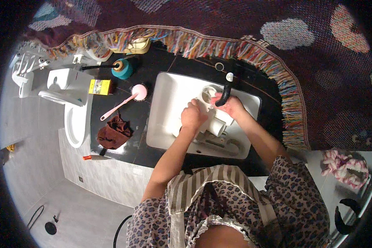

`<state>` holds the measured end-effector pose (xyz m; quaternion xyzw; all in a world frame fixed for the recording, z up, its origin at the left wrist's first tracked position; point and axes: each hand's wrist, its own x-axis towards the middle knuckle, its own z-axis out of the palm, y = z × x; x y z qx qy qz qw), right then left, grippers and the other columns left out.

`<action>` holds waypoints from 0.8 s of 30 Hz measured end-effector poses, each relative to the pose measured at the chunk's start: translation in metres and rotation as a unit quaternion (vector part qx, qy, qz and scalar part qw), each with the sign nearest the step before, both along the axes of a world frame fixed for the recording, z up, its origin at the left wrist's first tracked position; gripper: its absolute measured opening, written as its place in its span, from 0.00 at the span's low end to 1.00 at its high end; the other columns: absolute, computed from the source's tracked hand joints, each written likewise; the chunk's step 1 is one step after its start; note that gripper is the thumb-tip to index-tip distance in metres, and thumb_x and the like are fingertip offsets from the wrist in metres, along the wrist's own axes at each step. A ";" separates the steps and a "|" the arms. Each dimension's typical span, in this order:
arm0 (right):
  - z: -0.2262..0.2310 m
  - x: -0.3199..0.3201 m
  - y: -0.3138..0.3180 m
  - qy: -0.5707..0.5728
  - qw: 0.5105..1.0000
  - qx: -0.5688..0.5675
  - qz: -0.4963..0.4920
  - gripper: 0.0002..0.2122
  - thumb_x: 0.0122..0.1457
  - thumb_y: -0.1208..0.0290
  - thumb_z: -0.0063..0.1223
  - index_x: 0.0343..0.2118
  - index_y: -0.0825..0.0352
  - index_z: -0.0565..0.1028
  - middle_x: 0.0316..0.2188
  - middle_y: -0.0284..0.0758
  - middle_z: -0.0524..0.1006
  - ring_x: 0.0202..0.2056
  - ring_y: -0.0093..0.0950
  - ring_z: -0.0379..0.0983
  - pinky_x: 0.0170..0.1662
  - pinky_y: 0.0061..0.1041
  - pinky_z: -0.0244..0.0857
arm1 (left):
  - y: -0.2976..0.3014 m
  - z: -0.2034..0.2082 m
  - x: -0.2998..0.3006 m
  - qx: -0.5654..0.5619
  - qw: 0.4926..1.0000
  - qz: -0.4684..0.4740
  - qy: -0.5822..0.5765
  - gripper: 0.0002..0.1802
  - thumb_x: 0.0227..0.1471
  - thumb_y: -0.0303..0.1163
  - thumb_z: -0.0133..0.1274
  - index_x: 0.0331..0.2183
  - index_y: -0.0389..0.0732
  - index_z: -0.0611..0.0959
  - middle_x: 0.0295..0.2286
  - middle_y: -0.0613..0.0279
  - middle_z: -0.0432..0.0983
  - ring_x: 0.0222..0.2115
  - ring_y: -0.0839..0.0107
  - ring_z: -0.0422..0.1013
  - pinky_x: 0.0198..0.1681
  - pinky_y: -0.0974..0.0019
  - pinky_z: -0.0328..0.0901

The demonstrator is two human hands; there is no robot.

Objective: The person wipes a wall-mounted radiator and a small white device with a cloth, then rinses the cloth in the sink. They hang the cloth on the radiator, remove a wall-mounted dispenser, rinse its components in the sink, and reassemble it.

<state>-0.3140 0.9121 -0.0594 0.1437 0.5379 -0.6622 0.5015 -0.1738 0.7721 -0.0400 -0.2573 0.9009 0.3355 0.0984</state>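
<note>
Both my hands are inside the white rectangular sink (pixel 163 111). My left hand (pixel 193 116) is closed at the side of a white cup (pixel 209 93) whose round mouth faces up. Just beneath the black faucet (pixel 226 94), my right hand (pixel 231 107) has its palm partly turned up and its fingers stretched toward the cup's rim; the faucet covers some of them. Another white cup (pixel 217 126) lies tilted below my hands. Near the sink's front side rests a greyish, long-shaped thing (pixel 219 142) that I cannot make out.
On the dark counter left of the sink are a pink long-handled brush (pixel 139 92), a crumpled brown cloth (pixel 114 134), a yellow box (pixel 100 87) and a teal bottle (pixel 122 69). A fringed dark woven cloth (pixel 318 103) hangs along the back and right.
</note>
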 end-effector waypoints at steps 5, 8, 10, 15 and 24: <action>-0.003 0.025 0.025 0.276 0.952 0.129 -0.019 0.13 0.55 0.69 0.49 0.44 0.65 0.70 0.38 0.31 0.74 0.41 0.20 0.70 0.42 0.27 0.66 | -0.008 0.023 0.018 0.029 0.997 -0.030 0.064 0.36 0.29 0.45 0.64 0.37 0.34 0.66 0.30 0.45 0.72 0.29 0.49 0.72 0.31 0.56 0.67; 0.010 0.048 0.016 0.325 0.941 0.076 -0.060 0.13 0.57 0.68 0.48 0.44 0.67 0.70 0.39 0.29 0.73 0.42 0.19 0.67 0.47 0.22 0.60 | -0.019 0.027 0.033 0.068 0.986 -0.064 0.136 0.36 0.28 0.40 0.62 0.39 0.33 0.67 0.26 0.46 0.72 0.26 0.50 0.71 0.29 0.56 0.67; 0.012 0.053 0.019 0.358 0.931 0.032 -0.057 0.13 0.59 0.67 0.45 0.43 0.69 0.71 0.40 0.28 0.73 0.44 0.21 0.66 0.50 0.20 0.56 | -0.028 0.028 0.036 0.122 0.978 -0.088 0.147 0.36 0.27 0.39 0.61 0.40 0.32 0.68 0.24 0.47 0.72 0.25 0.50 0.71 0.29 0.57 0.67; 0.031 0.061 0.017 0.294 0.955 0.017 -0.033 0.15 0.59 0.64 0.43 0.44 0.67 0.72 0.39 0.28 0.73 0.40 0.19 0.65 0.46 0.20 0.56 | -0.034 0.022 0.031 0.084 0.980 -0.121 0.137 0.40 0.26 0.41 0.61 0.43 0.32 0.68 0.23 0.48 0.73 0.25 0.51 0.72 0.29 0.58 0.67; 0.012 0.049 0.026 0.227 0.973 0.035 -0.015 0.22 0.59 0.54 0.39 0.49 0.65 0.68 0.46 0.33 0.70 0.49 0.25 0.64 0.52 0.26 0.56 | -0.027 0.043 0.014 0.029 0.989 -0.138 0.044 0.39 0.26 0.46 0.61 0.38 0.30 0.69 0.23 0.45 0.74 0.25 0.51 0.72 0.29 0.57 0.67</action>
